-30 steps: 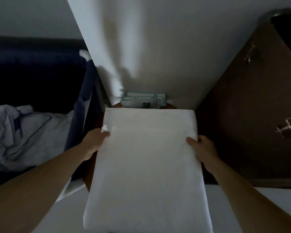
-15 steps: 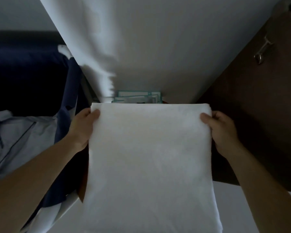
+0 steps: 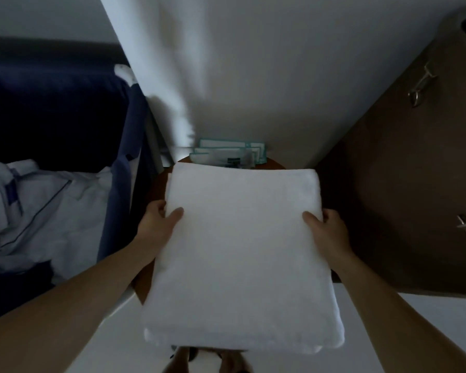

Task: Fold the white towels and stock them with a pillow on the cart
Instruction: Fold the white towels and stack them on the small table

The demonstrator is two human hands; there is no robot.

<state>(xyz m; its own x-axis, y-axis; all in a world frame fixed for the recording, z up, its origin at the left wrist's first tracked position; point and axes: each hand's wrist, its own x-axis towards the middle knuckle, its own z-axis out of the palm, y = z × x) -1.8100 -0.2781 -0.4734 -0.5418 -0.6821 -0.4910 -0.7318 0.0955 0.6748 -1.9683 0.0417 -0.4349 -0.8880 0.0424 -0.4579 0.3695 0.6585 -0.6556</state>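
Observation:
A folded white towel (image 3: 242,254) fills the middle of the view, lying flat over the brown top (image 3: 156,189) of the cart. My left hand (image 3: 159,222) grips its left edge with the thumb on top. On the opposite edge my right hand (image 3: 326,230) grips the towel the same way. The fingers of both hands are hidden under the cloth. No pillow shows in view.
A stack of teal-edged white packets (image 3: 226,154) sits at the cart's far end. A dark blue linen bag (image 3: 54,111) on the left holds crumpled white linen (image 3: 38,211). A dark brown cabinet (image 3: 404,184) with metal handles stands right; a white wall is ahead.
The towel has come down and toward me, lying flatter over the cart top. Both hands slid back from its far corners to the middle of its side edges.

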